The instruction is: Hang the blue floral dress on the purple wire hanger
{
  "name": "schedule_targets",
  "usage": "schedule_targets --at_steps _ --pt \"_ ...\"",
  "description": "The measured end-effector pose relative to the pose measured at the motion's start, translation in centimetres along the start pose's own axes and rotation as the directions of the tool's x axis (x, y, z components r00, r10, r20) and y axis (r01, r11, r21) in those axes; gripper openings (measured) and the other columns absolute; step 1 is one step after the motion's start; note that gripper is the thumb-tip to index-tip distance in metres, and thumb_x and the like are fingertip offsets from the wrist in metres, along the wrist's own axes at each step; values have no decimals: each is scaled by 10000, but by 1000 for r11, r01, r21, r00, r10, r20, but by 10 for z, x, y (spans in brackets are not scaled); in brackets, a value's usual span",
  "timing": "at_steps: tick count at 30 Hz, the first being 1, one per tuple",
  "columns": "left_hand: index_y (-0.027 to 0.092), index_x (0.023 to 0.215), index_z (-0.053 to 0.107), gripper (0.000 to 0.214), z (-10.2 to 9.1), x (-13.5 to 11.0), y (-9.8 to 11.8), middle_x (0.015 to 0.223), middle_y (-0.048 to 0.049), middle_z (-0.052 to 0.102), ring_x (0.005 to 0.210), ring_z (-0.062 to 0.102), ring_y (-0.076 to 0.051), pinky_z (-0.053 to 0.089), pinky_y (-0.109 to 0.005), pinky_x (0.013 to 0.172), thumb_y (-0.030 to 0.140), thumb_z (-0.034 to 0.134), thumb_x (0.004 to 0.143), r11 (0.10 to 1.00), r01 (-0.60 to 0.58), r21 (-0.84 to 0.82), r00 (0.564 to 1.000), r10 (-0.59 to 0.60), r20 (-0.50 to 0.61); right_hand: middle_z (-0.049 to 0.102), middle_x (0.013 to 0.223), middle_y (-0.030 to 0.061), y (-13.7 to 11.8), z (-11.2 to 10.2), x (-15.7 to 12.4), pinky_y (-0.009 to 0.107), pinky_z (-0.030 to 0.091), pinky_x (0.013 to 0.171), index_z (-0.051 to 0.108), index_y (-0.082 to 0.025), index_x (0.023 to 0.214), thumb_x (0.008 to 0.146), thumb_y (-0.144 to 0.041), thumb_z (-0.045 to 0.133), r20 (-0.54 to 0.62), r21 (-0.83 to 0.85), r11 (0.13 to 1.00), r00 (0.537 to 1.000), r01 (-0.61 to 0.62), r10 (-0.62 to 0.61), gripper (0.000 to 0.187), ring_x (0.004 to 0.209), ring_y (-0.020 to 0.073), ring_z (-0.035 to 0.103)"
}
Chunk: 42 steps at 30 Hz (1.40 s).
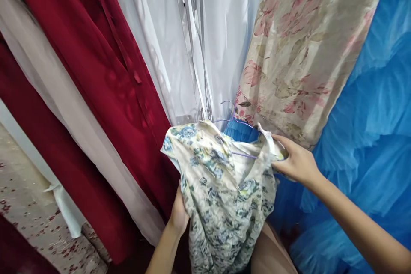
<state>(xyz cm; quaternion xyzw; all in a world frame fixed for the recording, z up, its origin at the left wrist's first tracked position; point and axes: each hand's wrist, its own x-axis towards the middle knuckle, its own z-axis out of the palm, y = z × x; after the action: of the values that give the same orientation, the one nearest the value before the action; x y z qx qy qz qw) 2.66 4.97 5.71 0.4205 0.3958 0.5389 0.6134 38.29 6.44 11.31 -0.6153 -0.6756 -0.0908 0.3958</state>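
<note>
A cream dress with a blue and green floral print (221, 188) hangs on a thin purple wire hanger (239, 137) in front of me. My right hand (297, 162) is closed on the dress's right shoulder, pinching the fabric where the hanger's end sits. My left hand (178, 214) grips the dress lower down on its left side, fingers tucked behind the cloth and mostly hidden. The hanger's hook pokes up behind the neckline.
Hanging garments crowd all around: dark red dresses (96, 77) and a pale pink one at left, white sheer fabric (192, 38) at centre, a beige dress with pink flowers (302, 51) at right, and blue tulle (369, 137) at far right.
</note>
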Motion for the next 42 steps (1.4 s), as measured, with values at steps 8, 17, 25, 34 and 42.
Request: schedule_targets --at_steps 8,17,25,34,42 --pt "272 1201 658 512 -25 -30 -65 1341 -84 641 1356 496 -293 379 -409 1152 490 774 752 996 70 50 968 -56 -244 623 1353 108 -49 13 23 387 537 826 480 -254 1417 684 -433 764 37 -3 994 994 105 -105 806 1163 379 624" --pt "232 1094 695 499 -30 -18 -84 1222 -96 706 1293 551 -350 391 -448 1132 388 823 637 984 111 136 969 -77 -233 491 1466 130 -36 28 -28 537 391 1086 426 -257 1452 766 -313 690 -54 199 947 967 254 -248 738 1325 382 477" --pt "253 1054 713 436 -20 -45 -126 1176 -77 724 1272 570 -339 430 -405 1093 317 771 626 970 238 44 911 -207 -356 660 822 28 -92 130 -162 427 551 652 619 -313 941 942 -442 528 267 753 558 937 -348 225 158 752 289 646" --pt "146 1159 663 525 -21 -59 -128 1183 -123 704 1257 560 -354 415 -415 1082 294 708 658 984 178 -18 881 -168 -442 547 585 -55 -106 156 -127 251 352 477 485 -232 970 785 -588 686 480 809 130 772 -573 417 449 486 148 488" --pt "197 1235 636 570 3 -62 -130 1239 -97 674 1266 551 -317 443 -403 1068 381 730 704 971 171 -168 916 -219 -337 499 503 -52 -109 152 -136 249 335 482 497 -215 702 798 -426 613 603 735 197 759 -648 246 259 450 117 435"
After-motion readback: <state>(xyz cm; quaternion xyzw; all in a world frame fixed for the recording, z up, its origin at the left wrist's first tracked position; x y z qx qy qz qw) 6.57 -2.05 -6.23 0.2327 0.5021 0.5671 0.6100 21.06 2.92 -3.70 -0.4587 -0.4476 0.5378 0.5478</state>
